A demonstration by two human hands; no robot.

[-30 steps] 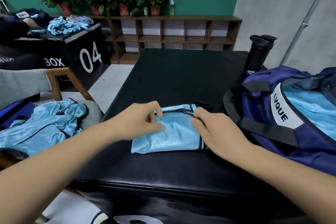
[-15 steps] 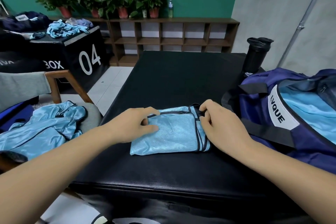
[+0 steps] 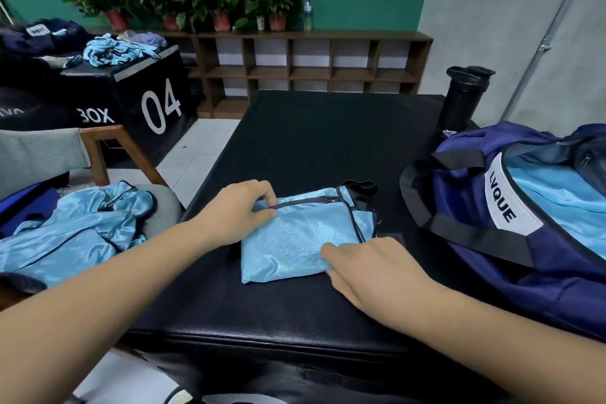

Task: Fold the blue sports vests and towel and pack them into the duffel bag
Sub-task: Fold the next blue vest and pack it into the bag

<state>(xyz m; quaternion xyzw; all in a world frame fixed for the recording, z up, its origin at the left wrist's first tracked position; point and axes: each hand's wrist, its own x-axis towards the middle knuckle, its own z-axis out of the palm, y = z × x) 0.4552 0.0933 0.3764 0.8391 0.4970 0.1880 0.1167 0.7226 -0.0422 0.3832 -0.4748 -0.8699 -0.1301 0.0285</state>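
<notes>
Folded vest (image 3: 288,239) lies between your left hand (image 3: 236,210), pinching its far edge, and your flat right hand (image 3: 370,269), nearer the duffel bag (image 3: 524,298) on the right.

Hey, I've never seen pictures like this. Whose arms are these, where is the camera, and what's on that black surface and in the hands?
There is no machine here. These are a person's two bare arms, and every picture comes from one wide-angle camera worn on the head, looking forward and down.

On the black padded surface lies a folded blue vest. The left hand pinches its dark-trimmed upper edge. The right hand presses flat on its near right corner.

To the right sits an open navy duffel bag with light blue fabric inside, and a black bottle stands behind it. On a chair to the left lies a heap of unfolded blue vests.
</notes>
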